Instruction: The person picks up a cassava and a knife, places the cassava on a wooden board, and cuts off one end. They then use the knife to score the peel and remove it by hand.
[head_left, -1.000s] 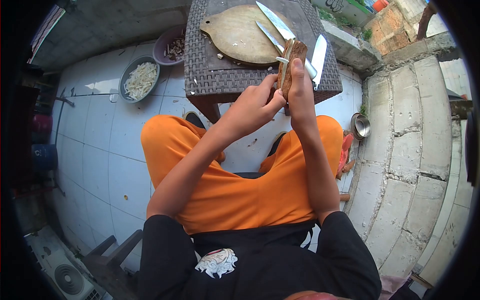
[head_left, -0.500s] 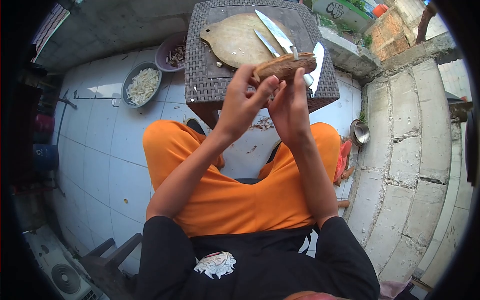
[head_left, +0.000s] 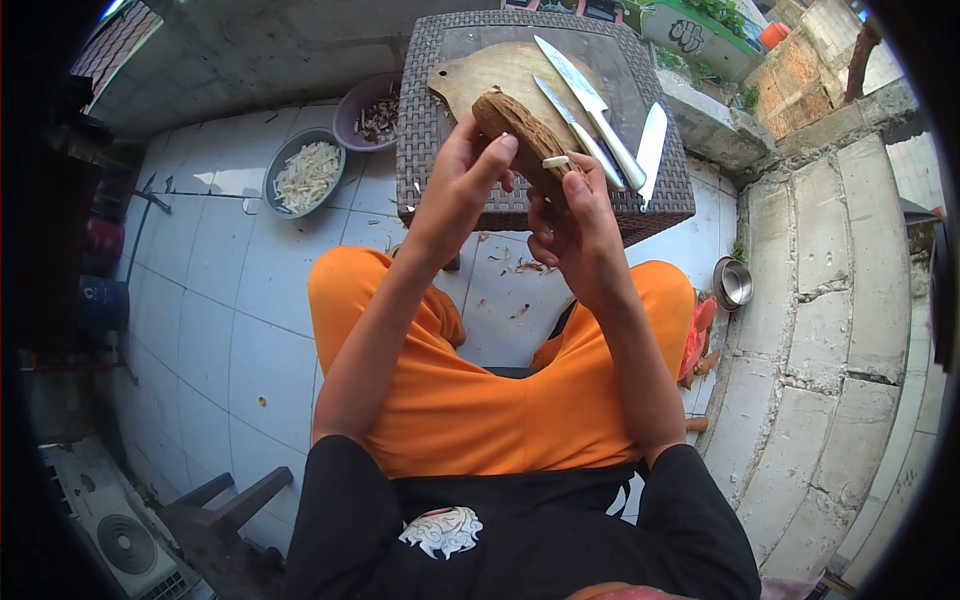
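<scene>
A long brown root (head_left: 525, 135) with rough skin is held up in both hands over the near edge of the woven table (head_left: 460, 205). My left hand (head_left: 465, 180) grips its left end, fingers wrapped round it. At its lower right end, near a short pale piece (head_left: 556, 162), my right hand (head_left: 580, 215) is closed on the root. Behind it lies a wooden cutting board (head_left: 490, 65), partly covered by the root. Two knives (head_left: 615, 150) slant across the board's right side, and a white blade (head_left: 652, 150) rests to their right.
On the tiled floor to the left stand a grey bowl of pale strips (head_left: 308, 178) and a purple bowl of brown peelings (head_left: 368, 112). Metal bowls (head_left: 733, 283) and a red bag (head_left: 698, 335) lie right of my knee. A dark chair (head_left: 225, 510) stands lower left.
The root has turned from nearly level to slanting, its left end now raised and its right end lower. The camera view has shifted slightly, so the table appears further right.
</scene>
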